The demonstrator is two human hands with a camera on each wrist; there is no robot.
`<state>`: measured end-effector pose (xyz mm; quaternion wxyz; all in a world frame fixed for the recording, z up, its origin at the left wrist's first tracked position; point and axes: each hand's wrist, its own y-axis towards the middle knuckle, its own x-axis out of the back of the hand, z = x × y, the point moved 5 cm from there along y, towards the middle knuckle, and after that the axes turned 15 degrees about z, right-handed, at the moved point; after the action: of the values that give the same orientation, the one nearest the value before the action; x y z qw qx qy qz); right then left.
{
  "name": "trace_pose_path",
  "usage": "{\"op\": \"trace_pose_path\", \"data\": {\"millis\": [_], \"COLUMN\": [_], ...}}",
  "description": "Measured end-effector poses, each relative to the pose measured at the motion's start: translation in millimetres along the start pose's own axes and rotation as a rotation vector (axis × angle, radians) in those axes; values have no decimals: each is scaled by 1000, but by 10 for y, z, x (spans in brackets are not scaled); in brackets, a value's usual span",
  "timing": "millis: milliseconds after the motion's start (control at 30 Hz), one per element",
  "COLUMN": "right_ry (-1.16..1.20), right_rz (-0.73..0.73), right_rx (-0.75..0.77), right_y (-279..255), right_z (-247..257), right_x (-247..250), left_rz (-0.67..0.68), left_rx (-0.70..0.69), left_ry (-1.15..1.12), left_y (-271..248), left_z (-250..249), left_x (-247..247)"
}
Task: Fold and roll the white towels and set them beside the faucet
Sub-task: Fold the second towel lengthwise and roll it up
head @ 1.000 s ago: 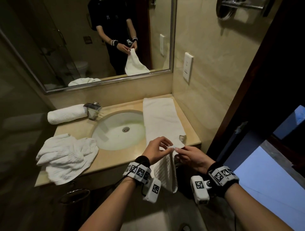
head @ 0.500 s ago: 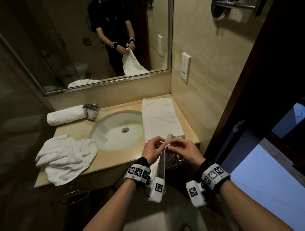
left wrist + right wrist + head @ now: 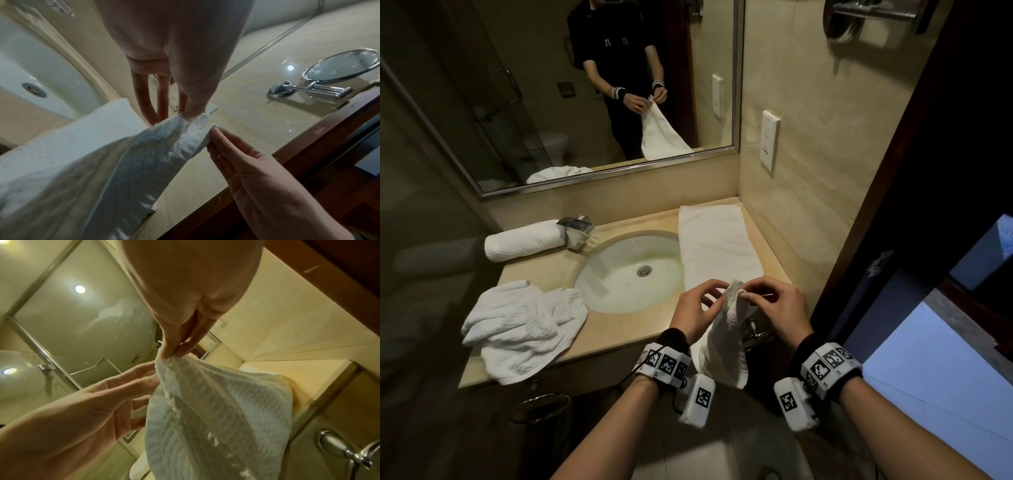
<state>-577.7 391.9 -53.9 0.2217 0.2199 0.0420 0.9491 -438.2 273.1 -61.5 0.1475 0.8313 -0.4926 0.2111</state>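
Beige stone bench [image 3: 619, 329] in a small bathroom, carrying an oval sink [image 3: 631, 270]. Held towel [image 3: 726, 342]: a white waffle cloth hanging over the front edge of the bench, right of the sink, its top corner raised between both hands. Left hand [image 3: 693, 310]: grip closed on that corner between thumb and forefinger, the other fingers [image 3: 148, 104] extended. Right hand [image 3: 777, 306]: grip likewise a thumb-and-finger pinch on the same corner, just beside the left. Flat towel [image 3: 717, 245]: spread on the bench right of the sink, reaching back to the wall. Rolled towel [image 3: 525, 240]: lying touching the left side of the faucet [image 3: 577, 233]. Heap of towels [image 3: 524, 327]: unfolded, at the front left of the bench. Mirror [image 3: 551, 102] above, reflecting the person and the held towel. Round shaving mirror [image 3: 341, 66] on the right wall.
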Motion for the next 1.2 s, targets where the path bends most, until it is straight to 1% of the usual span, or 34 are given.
{"op": "trace_pose_path", "data": {"millis": [167,333,433,500,533,633,700,767,833,900,1067,1133,1200], "right_ry": [-38,-22,-33,-14,1,57,61,37,31,8,-126,-159,-157], "right_rz": [2,100,107,92,83,50,23,-7,-43,-63,-29,-53,-71], "right_rx": [29,19,13,18,21,1,2,2,-22,-61,-97,-107,-104], "right_y": [35,80,115,133,143,162,175,183,187,183,169,203,238], "right_z": [29,39,43,53,58,89,126,129,77,-8,-6,44,108], "right_x": [13,-17,-19,-13,-8,42,103,181,295,424,571,624,700], "left_rz": [18,9,-4,-16,-13,61,111,155,180,139,-63,-115,-145], "left_rx": [-23,-44,-33,41,110,384,521,589,610,581,347,255,206], "left_ry": [64,47,29,45,64,145,150,125,127,111,-133,-150,-120], "left_y": [-25,-54,-80,-87,-95,-186,-305,-414,-480,-506,-438,-370,-321], "left_z": [-80,-99,-115,-31,47,339,527,654,715,655,202,80,8], "left_x": [5,20,13,-34,-71,-208,-274,-271,-149,96,704,850,940]}}
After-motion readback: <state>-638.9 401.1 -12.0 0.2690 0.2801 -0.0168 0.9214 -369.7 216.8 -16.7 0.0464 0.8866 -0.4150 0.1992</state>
